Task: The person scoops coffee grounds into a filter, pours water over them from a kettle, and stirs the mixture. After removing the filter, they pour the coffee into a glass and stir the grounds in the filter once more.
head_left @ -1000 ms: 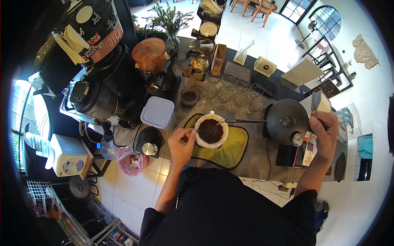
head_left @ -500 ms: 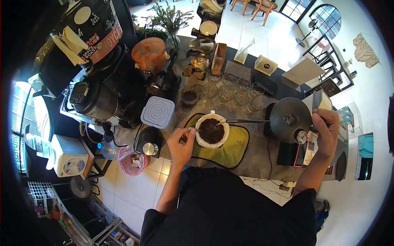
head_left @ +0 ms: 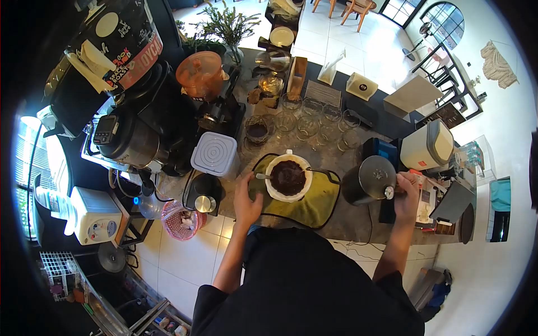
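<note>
A white coffee dripper (head_left: 304, 191) with a paper filter holds wet, dark coffee grounds (head_left: 288, 178). It stands over a green cloth mat (head_left: 314, 207) with dark edging. A spoon (head_left: 262, 176) rests in it, its handle over the left rim. My left hand (head_left: 246, 203) is beside the spoon's handle, thumb and fingers apart and holding nothing. To the right, my right hand (head_left: 407, 196) grips the handle of a black gooseneck kettle (head_left: 357, 187), which is low by the counter. Its spout points left, away from the dripper.
Several clear glasses (head_left: 308, 127) stand behind the dripper, near a cup of dark liquid (head_left: 257, 131). A lidded container (head_left: 214, 154), a small black scale-like device (head_left: 204, 190) and a coffee grinder (head_left: 208, 115) lie left. A white box-shaped appliance (head_left: 427, 144) stands right.
The kettle has moved right and down, its spout withdrawn from above the dripper. My right hand has come down with it. My left hand has let go of the spoon and opened.
</note>
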Demonstrator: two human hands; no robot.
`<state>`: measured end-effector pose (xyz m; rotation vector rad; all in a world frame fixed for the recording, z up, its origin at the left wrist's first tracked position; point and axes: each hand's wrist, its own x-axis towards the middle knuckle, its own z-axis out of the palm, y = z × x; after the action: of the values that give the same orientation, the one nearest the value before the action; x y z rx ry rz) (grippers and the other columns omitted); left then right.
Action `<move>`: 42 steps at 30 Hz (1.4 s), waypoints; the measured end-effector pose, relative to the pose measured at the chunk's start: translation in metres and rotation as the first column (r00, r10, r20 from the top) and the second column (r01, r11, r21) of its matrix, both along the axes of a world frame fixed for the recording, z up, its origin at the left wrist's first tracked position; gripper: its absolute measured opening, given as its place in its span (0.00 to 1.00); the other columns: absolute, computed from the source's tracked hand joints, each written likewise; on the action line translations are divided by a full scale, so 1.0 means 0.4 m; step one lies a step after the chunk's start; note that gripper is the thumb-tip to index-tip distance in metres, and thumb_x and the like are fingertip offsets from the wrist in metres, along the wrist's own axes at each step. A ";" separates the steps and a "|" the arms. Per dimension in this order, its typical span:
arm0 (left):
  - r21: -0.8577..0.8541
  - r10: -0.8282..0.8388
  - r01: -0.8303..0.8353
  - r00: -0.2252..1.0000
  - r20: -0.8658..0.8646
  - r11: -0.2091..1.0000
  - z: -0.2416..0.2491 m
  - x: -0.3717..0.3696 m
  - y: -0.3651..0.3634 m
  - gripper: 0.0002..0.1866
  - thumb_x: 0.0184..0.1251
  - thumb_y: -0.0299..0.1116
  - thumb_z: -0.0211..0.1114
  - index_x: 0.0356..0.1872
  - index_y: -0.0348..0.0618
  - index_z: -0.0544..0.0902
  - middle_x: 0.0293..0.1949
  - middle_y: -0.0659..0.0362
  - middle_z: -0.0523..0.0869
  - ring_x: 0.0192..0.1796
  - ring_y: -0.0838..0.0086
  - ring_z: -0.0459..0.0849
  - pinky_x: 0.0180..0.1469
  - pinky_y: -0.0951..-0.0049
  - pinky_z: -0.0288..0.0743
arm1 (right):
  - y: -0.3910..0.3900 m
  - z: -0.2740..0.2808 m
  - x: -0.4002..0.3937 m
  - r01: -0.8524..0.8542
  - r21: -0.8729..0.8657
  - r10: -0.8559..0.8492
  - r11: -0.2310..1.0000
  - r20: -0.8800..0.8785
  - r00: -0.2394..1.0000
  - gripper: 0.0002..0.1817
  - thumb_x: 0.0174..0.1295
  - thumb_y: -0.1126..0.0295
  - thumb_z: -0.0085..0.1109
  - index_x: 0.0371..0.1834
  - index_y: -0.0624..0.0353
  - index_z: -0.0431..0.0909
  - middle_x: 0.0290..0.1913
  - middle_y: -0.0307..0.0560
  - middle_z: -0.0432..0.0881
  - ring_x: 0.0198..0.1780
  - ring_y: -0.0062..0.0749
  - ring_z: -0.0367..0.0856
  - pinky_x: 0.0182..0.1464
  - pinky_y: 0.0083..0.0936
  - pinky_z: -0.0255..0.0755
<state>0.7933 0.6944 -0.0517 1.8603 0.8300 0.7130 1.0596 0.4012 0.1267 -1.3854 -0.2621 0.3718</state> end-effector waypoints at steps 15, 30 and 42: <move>0.582 -0.058 0.406 0.850 -0.523 0.705 -0.128 -0.005 -0.004 0.37 0.77 0.45 0.52 0.77 0.26 0.62 0.79 0.39 0.63 0.85 0.53 0.53 0.82 0.36 0.35 | -0.018 -0.353 -0.151 0.455 0.327 -0.307 0.828 -0.415 0.856 0.04 0.67 0.73 0.62 0.33 0.56 0.81 0.26 0.30 0.67 0.29 0.18 0.64 0.37 0.21 0.62; 0.245 -0.354 0.374 0.927 -0.124 0.895 -0.074 0.042 0.017 0.50 0.58 0.42 0.76 0.78 0.31 0.60 0.77 0.36 0.64 0.82 0.45 0.56 0.81 0.49 0.52 | 0.045 -0.519 -0.249 0.199 0.179 -0.170 0.964 -0.165 0.972 0.17 0.71 0.73 0.57 0.21 0.54 0.68 0.22 0.33 0.64 0.28 0.18 0.62 0.33 0.25 0.53; 0.400 -0.388 0.398 0.915 -0.110 0.826 -0.073 0.060 0.012 0.45 0.54 0.51 0.81 0.67 0.35 0.72 0.64 0.40 0.78 0.70 0.42 0.73 0.74 0.48 0.64 | 0.074 -0.425 -0.245 0.286 -0.053 -0.280 0.957 0.100 0.955 0.14 0.75 0.69 0.57 0.28 0.62 0.73 0.30 0.36 0.72 0.35 0.21 0.70 0.42 0.21 0.64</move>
<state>0.8171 0.6991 -0.0810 2.3336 0.2900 0.6329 0.9614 0.4307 -0.0431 -1.4843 -0.1240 0.0791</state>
